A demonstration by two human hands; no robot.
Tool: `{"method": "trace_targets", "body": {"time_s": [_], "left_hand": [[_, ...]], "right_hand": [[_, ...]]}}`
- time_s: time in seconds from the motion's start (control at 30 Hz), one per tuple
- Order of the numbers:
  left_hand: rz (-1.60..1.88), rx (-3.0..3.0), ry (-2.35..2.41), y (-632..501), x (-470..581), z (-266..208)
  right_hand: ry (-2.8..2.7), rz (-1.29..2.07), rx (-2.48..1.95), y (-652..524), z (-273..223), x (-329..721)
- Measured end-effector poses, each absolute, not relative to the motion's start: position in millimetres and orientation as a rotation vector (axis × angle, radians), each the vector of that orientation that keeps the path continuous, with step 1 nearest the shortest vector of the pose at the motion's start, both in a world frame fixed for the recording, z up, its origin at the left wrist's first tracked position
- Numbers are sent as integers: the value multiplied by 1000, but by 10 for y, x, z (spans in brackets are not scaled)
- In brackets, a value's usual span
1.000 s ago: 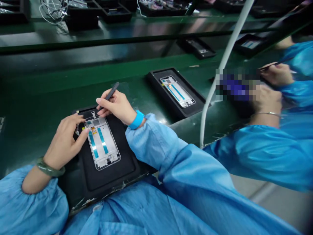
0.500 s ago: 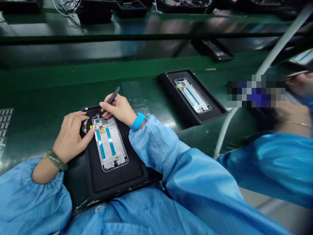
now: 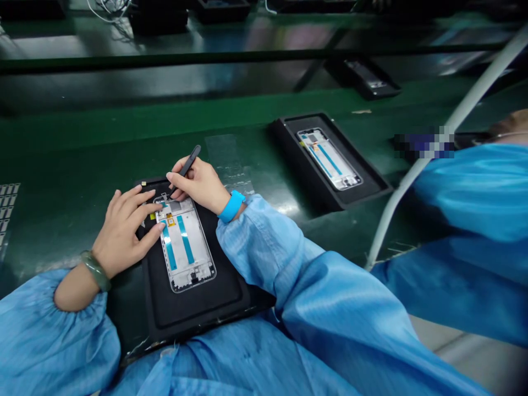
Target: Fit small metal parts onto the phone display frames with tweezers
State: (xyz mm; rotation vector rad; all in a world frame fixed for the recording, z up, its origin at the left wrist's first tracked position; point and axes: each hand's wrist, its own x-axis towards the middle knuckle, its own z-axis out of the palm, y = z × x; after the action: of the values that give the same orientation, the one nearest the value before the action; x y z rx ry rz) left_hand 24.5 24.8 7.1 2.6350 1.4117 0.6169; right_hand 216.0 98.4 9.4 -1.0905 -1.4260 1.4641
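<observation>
A silver phone frame (image 3: pixel 198 236) with blue strips and an orange flex piece lies in a black foam tray (image 3: pixel 190 313) before me. My right hand (image 3: pixel 200 184) pinches black tweezers (image 3: pixel 190 160), their tip down at the frame's top edge. A small pale bracket-like part (image 3: pixel 164 196) shows by the tip; whether the tweezers grip it I cannot tell. My left hand (image 3: pixel 126 228) is spread over the tray's left side, its thumb and fingertips at the frame's upper left edge, near a yellow tab (image 3: pixel 152 216).
To the right, a second black tray (image 3: pixel 371 187) holds a similar phone frame (image 3: pixel 330 159); another tray (image 3: pixel 383 91) sits farther back. A sheet of small parts (image 3: pixel 7 214) lies at far left. A white pole (image 3: pixel 412 170) separates me from a co-worker's blue sleeve (image 3: pixel 474 192).
My left fingers have spread and shifted right onto the frame's upper left edge. My right hand with the tweezers has barely moved. The co-worker's arm at right has shifted.
</observation>
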Motion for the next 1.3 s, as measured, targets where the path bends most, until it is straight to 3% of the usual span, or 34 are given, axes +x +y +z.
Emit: {"method": "trace_targets", "body": {"time_s": [0.87,1.13,1.3], "left_hand": [[526,2624,1391,252,255,65],[353,2753,1430,267,308,121],[319,2774,1468,257,364,172]], "right_hand": [[-1569,1336,-1158,943,105,2155],[-1713,1206,-1152,904,140,2174],[-1516,1254,-1098,926,133,2176]]}}
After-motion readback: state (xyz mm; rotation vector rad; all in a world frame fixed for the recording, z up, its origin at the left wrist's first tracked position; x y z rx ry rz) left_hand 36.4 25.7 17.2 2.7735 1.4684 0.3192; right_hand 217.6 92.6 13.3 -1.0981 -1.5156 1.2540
